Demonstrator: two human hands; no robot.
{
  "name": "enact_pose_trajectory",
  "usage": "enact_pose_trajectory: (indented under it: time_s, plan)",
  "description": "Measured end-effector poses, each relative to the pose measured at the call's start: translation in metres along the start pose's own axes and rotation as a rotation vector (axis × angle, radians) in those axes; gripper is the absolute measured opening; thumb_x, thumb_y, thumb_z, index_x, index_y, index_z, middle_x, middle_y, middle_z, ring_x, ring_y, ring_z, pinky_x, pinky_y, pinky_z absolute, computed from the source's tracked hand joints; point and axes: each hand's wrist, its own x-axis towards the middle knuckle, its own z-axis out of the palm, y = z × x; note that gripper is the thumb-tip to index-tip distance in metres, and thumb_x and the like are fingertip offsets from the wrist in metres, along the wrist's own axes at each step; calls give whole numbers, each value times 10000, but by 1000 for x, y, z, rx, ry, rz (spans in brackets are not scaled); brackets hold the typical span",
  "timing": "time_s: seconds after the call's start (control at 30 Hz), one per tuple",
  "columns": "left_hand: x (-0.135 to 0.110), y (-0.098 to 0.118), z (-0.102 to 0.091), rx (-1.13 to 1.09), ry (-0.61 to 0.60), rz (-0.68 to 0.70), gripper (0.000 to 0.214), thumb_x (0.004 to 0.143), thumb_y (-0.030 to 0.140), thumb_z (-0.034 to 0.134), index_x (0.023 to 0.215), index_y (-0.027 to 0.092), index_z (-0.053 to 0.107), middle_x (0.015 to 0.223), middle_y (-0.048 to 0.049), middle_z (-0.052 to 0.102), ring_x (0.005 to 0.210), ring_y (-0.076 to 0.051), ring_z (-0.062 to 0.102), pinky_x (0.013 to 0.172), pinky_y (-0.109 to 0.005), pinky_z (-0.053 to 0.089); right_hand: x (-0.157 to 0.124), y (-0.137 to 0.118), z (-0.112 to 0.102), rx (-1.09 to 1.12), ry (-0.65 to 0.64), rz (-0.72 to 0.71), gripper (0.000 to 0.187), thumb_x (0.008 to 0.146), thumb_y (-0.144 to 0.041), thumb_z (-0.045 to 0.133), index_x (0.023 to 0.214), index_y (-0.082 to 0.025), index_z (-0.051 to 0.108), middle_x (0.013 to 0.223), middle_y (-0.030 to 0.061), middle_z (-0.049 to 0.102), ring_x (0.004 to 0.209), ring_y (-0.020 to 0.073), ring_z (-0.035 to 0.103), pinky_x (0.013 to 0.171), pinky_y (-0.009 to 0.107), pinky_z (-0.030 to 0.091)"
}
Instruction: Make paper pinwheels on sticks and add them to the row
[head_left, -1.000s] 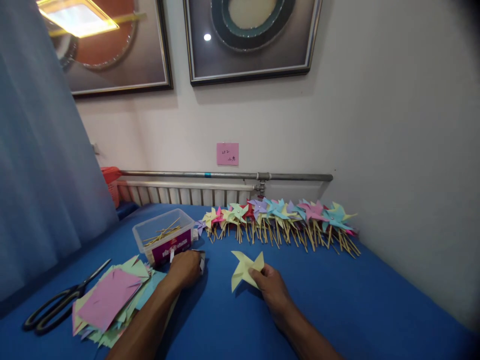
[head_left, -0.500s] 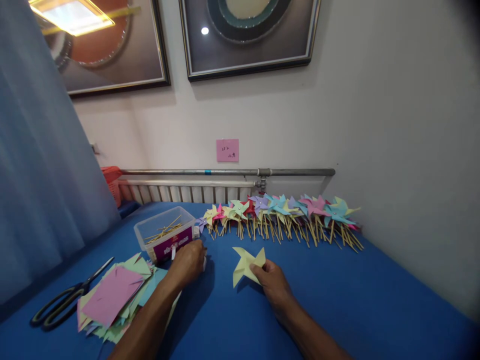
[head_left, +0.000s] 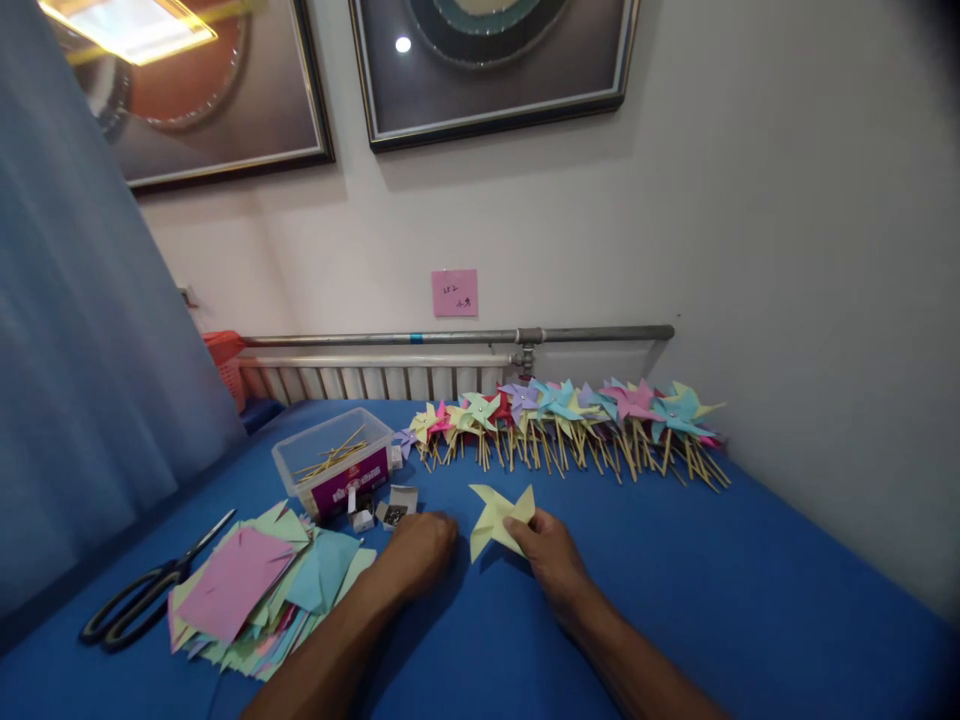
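Note:
A pale yellow paper pinwheel point(head_left: 493, 515) is pinched at its middle by my right hand point(head_left: 553, 560), thumb on top. My left hand point(head_left: 426, 545) is closed just left of the pinwheel, apart from it; whatever its fingers hold is hidden. Behind that hand lie a small open white box point(head_left: 403, 497) with dark metal bits inside and a second small box point(head_left: 362, 518). A clear plastic tub point(head_left: 352, 488) with a purple label holds thin wooden sticks point(head_left: 334, 458).
Paper sheets point(head_left: 236, 580) in several colours are piled at the left, beside black-handled scissors point(head_left: 150, 595). Finished pinwheels on sticks point(head_left: 555, 405) lie in a long row at the back. A radiator point(head_left: 375, 380) and metal pipe point(head_left: 465, 337) run along the wall.
My left hand has moved right, away from the small boxes and towards the pinwheel, uncovering the boxes. My right hand still holds the pinwheel in nearly the same place. The view has shifted slightly.

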Motion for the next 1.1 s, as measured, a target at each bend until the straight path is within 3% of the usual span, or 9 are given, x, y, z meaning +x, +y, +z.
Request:
enact_pose_trajectory:
  time_s: [0.27,0.37,0.43,0.57,0.73,1.1]
  plan:
    - [0,-6,6,-55,23,27,225,851,200,477,866,201,702,951,-103,728,889,-247,678,730,-313,435,0,0,-1,-18,-8,-10,397,690,-450,694,937,-142,737,839,78,781,759,262,705,666,319,526]
    - [0,-8,2,-149,83,-1,198,835,178,492,828,188,689,893,-88,716,846,-221,654,737,-303,432,0,1,-2,-29,-3,-21,404,702,-472,687,938,-148,732,839,75,780,762,261,704,680,322,526]
    - [0,-7,-3,-330,194,-4,176,829,167,503,792,184,674,840,-62,693,811,-195,631,742,-290,440,1,2,-2,-36,-1,-30,401,698,-473,690,926,-145,731,837,78,778,752,260,700,678,325,525]
    - [2,7,-7,-830,430,117,127,827,200,573,725,184,647,888,-39,664,869,-171,620,842,-289,477,0,2,1,-40,-2,-69,389,698,-459,694,933,-151,729,870,84,779,765,261,695,684,333,528]
    - [9,30,10,-1084,516,2,67,777,154,630,721,173,662,1149,-90,644,1090,-210,615,958,-334,477,-5,-2,7,-66,41,-104,363,726,-474,692,920,-169,721,837,72,775,775,262,695,681,324,523]
    - [11,36,18,-1049,533,-14,98,813,159,611,750,181,683,1343,-93,582,1242,-237,558,1100,-395,419,-13,-6,14,-43,-11,-154,378,775,-455,659,1015,-170,721,949,81,782,857,269,697,743,328,519]
